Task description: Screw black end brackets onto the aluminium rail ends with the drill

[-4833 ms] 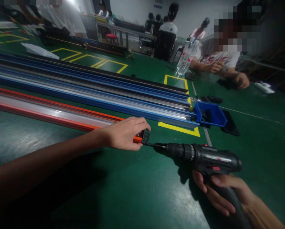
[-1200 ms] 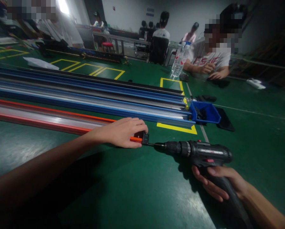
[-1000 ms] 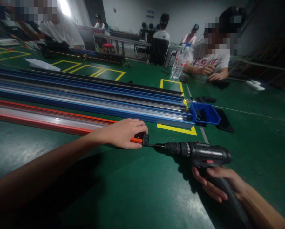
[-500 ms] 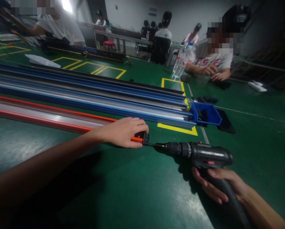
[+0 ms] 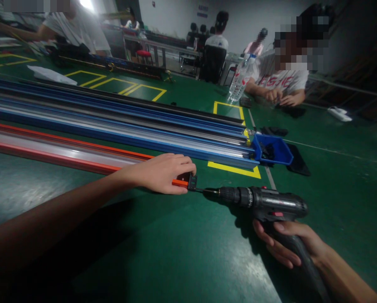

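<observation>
My left hand (image 5: 166, 173) is wrapped over the near end of a long orange-red metal rail (image 5: 65, 150) lying on the green table. A black end cap (image 5: 192, 182) sits at that end, just past my fingers. My right hand (image 5: 286, 244) grips a black cordless drill (image 5: 267, 203) by its handle, index finger near the red-marked trigger area. The drill lies level and points left, its long thin bit (image 5: 207, 191) reaching to the end cap. Whether the bit's tip sits in a screw is too small to tell.
Behind the orange-red rail lie several blue and black rails (image 5: 128, 130). A blue bin (image 5: 278, 153) with small dark parts stands at their right end. Farther back are plastic bottles (image 5: 240, 80) and a co-worker's hands (image 5: 281, 97). Yellow tape (image 5: 235, 170) marks the table.
Both my hands, the drill and the rail stay almost exactly in place. The view has shifted slightly. Across the table, a co-worker's hands have moved a little.
</observation>
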Available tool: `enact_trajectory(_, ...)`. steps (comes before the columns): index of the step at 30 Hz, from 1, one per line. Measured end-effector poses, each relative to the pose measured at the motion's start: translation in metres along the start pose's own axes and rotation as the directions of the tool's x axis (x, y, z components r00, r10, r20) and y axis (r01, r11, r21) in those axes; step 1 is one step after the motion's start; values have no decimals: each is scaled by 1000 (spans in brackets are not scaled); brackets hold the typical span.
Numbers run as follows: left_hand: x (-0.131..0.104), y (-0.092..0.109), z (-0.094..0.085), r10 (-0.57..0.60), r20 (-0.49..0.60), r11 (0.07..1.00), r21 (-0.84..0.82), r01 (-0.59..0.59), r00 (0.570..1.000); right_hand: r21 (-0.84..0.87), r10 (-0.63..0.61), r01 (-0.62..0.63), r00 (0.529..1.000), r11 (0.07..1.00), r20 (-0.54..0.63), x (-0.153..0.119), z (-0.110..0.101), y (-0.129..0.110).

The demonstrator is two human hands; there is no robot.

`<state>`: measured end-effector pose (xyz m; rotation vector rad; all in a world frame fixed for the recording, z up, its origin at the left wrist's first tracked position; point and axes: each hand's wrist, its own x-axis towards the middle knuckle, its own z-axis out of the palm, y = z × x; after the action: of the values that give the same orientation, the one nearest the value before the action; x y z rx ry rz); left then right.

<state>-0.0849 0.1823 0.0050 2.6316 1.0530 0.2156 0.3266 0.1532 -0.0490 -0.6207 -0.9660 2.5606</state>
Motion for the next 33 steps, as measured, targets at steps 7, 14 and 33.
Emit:
enact_trajectory(7, -1, 1, 0, -12, 2, 1000, -5, 12, 1000, 11, -20, 20, 999, 1000, 26, 1, 2, 0)
enact_trajectory(14, 1, 1, 0, -10, 5, 1000, -4, 10, 1000, 26, 11, -11, 1000, 1000, 8, -2, -2, 0)
enact_trajectory(33, 1, 2, 2, -11, -20, 1000, 21, 11, 1000, 48, 56, -54, 997, 997, -47, -2, 2, -2)
